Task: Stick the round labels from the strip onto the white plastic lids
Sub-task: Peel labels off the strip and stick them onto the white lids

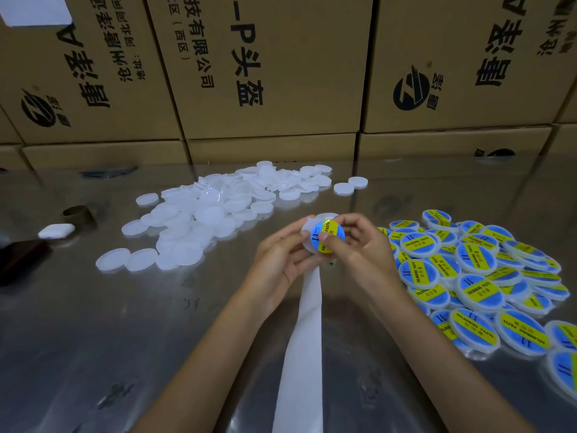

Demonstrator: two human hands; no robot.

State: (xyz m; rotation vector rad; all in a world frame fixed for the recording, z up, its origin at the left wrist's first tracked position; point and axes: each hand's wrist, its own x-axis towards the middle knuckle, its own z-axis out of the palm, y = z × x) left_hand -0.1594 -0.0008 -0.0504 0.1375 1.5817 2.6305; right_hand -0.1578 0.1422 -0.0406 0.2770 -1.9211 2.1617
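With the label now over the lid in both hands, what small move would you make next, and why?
Probably press the round label flat with the right hand thumb, since the left hand already holds the white lid and the label looks only partly seated; then add it to the labelled pile.

The strip [304,339] runs off the near edge, its far end hidden behind both hands' fingers [327,239].
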